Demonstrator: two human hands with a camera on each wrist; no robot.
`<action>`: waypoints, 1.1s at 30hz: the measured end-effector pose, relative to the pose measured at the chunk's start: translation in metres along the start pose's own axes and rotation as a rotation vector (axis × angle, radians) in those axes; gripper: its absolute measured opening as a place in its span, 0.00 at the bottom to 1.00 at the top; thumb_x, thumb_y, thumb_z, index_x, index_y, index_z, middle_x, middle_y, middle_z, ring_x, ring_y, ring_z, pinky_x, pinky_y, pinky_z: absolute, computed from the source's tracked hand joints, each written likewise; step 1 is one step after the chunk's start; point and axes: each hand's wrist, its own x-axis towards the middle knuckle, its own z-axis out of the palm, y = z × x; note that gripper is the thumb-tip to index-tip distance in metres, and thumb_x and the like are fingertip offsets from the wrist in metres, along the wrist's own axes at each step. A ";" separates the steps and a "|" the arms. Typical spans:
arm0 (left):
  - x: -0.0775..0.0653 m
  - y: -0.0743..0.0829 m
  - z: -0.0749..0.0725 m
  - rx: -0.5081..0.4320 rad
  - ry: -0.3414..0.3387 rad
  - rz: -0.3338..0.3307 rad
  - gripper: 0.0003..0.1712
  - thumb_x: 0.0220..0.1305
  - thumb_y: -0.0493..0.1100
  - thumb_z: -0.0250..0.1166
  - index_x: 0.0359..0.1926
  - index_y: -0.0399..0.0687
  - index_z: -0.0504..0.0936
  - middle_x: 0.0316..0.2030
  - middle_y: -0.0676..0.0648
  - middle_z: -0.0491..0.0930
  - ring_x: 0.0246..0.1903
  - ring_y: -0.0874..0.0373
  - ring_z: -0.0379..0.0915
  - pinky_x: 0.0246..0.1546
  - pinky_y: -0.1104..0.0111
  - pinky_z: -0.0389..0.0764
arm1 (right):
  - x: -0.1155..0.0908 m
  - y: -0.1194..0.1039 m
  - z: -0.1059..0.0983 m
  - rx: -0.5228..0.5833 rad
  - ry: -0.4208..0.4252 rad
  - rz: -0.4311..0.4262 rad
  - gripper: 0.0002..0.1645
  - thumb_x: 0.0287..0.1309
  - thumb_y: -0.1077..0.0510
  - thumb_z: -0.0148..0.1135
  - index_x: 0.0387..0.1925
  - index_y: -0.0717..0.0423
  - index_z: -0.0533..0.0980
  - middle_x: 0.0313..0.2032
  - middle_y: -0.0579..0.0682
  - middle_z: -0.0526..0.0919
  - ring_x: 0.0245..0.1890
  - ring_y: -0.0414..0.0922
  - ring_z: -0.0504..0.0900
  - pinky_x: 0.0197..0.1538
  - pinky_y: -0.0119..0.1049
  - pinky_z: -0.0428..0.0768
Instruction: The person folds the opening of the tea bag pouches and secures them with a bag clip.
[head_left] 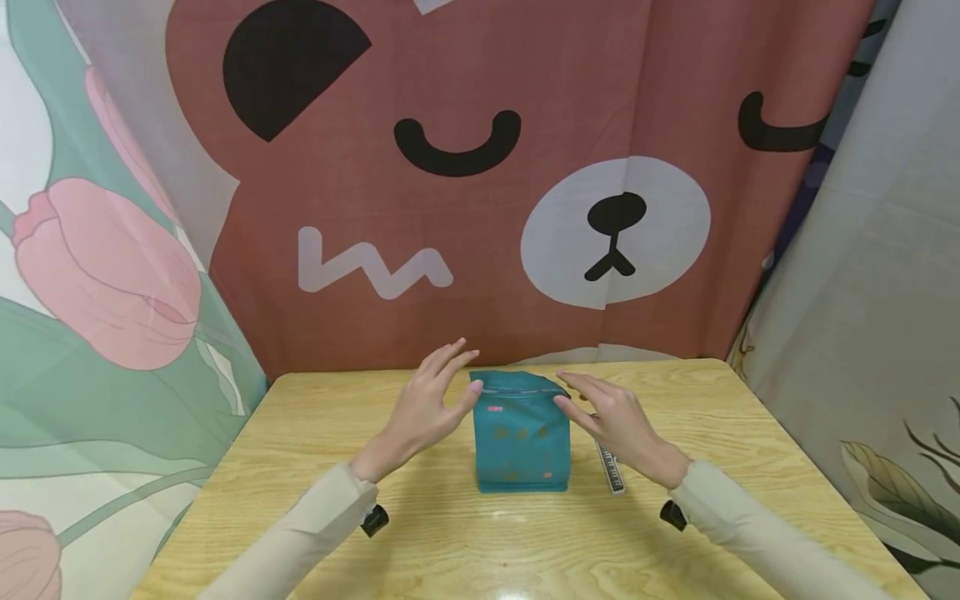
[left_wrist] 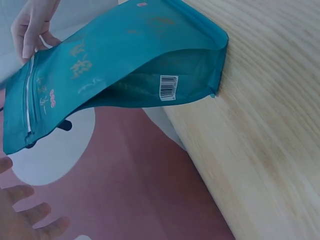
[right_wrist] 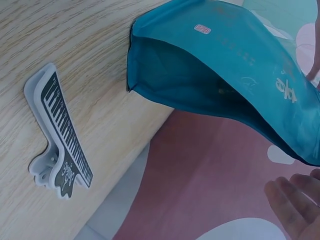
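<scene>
A teal pouch (head_left: 522, 442) with a zip strip across its top stands upright on the table. Left of its top edge is my left hand (head_left: 423, 408), fingers spread, thumb tip right at the bag's upper corner in the head view. In the left wrist view, those fingers (left_wrist: 35, 215) appear just off the zip end. My right hand (head_left: 622, 421) is at the opposite top corner, thumb in front and fingers extended behind. The right wrist view has its fingers (right_wrist: 295, 202) fairly straight below the pouch's edge. Neither hand curls round the pouch.
A white clip (right_wrist: 60, 135) printed with piano keys lies on the wooden table (head_left: 322, 475), right of the pouch and partly under my right hand in the head view. Behind the table's far edge hangs a bear-print curtain (head_left: 465, 208); printed cloths flank both sides.
</scene>
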 end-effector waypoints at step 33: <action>0.026 0.024 0.021 -0.037 0.065 0.244 0.15 0.72 0.43 0.61 0.54 0.45 0.83 0.50 0.48 0.83 0.53 0.54 0.77 0.56 0.57 0.75 | 0.004 -0.004 0.007 0.023 0.050 -0.117 0.29 0.47 0.77 0.70 0.54 0.67 0.80 0.38 0.56 0.87 0.33 0.49 0.88 0.32 0.35 0.84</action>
